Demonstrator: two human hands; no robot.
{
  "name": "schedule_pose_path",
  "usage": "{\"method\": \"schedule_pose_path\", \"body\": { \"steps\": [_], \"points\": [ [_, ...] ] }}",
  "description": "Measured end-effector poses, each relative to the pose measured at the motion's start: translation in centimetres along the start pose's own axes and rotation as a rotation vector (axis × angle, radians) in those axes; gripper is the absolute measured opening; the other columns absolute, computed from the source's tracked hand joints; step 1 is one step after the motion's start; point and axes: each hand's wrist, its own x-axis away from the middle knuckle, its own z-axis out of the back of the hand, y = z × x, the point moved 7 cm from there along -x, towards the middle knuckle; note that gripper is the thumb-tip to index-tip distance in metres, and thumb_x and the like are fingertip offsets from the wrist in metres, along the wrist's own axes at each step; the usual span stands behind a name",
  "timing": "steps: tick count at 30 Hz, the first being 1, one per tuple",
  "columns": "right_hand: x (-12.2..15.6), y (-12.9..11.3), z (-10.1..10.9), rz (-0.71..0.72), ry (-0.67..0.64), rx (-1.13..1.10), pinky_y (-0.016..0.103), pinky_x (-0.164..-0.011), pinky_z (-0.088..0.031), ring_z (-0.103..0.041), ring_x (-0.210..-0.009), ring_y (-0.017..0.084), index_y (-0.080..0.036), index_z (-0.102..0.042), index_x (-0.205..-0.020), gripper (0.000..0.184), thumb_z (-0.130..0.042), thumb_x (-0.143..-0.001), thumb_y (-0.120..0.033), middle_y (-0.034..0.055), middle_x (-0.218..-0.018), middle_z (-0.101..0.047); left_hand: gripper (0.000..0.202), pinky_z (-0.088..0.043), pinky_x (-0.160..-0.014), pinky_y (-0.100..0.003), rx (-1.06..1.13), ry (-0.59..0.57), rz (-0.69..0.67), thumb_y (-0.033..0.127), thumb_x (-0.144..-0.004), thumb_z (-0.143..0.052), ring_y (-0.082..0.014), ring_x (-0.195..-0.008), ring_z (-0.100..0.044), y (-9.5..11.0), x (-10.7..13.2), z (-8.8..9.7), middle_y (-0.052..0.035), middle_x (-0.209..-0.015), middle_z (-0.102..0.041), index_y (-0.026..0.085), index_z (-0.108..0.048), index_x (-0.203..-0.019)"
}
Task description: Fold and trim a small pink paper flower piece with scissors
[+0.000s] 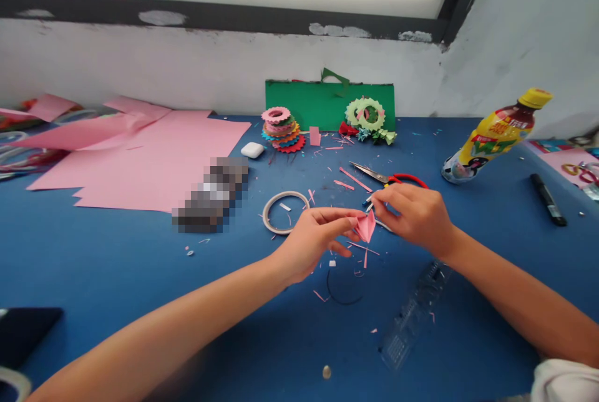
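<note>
My left hand [314,241] pinches a small folded pink paper piece [365,226] between thumb and fingers, just above the blue table [116,264]. My right hand [416,215] meets it from the right, fingers curled and closed on the same piece's upper edge. Pink paper scraps [355,180] lie scattered around both hands. Red-handled scissors [388,177] rest just behind my right hand. A roll of tape [285,211] lies to the left of my left hand.
Pink paper sheets [154,152] cover the table's left. Stacked paper wreaths [281,130] and a green card [327,105] stand at the wall. A bottle [496,137], a black marker [547,200] and a clear ruler [414,314] lie to the right. White earbud case [253,150] sits mid-table.
</note>
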Motion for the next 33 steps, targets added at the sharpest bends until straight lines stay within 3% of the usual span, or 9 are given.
{"method": "schedule_pose_path", "body": {
  "steps": [4, 7, 17, 33],
  "points": [
    [1.5, 6.6, -3.8, -0.319, -0.122, -0.063, 0.026, -0.066, -0.042, -0.061, -0.073, 0.015, -0.018, -0.063, -0.085, 0.018, -0.048, -0.088, -0.027, 0.0038, -0.082, -0.068, 0.022, -0.052, -0.048, -0.018, 0.058, -0.008, 0.034, 0.024, -0.074, -0.067, -0.0118, -0.067, -0.058, -1.4, -1.0, 0.5, -0.0044, -0.074, -0.065, 0.015, -0.07, -0.094],
    [2.3, 8.9, -5.7, -0.364, -0.179, -0.101, 0.024, -0.062, -0.042, -0.059, -0.066, 0.013, -0.017, -0.063, -0.083, 0.022, -0.045, -0.089, -0.028, 0.003, -0.076, -0.066, 0.021, -0.051, -0.047, -0.018, 0.124, -0.02, 0.045, 0.022, -0.075, -0.064, -0.0117, -0.066, -0.058, -2.6, -1.9, 1.0, -0.0038, -0.072, -0.062, 0.013, -0.067, -0.093],
    [2.2, 7.9, -6.9, -0.294, -0.319, -0.092, 0.025, -0.07, -0.041, -0.058, -0.08, 0.015, -0.018, -0.064, -0.085, 0.023, -0.044, -0.089, -0.029, 0.0058, -0.089, -0.063, 0.019, -0.05, -0.045, -0.017, 0.182, -0.024, 0.021, 0.018, -0.077, -0.06, -0.0094, -0.058, -0.056, -3.0, -2.3, 1.1, -0.0026, -0.07, -0.056, 0.01, -0.059, -0.095],
    [2.2, 8.0, -7.2, -0.288, -0.347, -0.079, 0.026, -0.071, -0.04, -0.057, -0.079, 0.015, -0.017, -0.064, -0.088, 0.023, -0.043, -0.09, -0.029, 0.0065, -0.092, -0.062, 0.016, -0.049, -0.053, -0.018, 0.165, -0.051, -0.013, 0.017, -0.076, -0.06, -0.0084, -0.056, -0.056, -2.9, -2.4, 0.8, -0.0028, -0.07, -0.06, 0.012, -0.061, -0.09]
  ]
}}
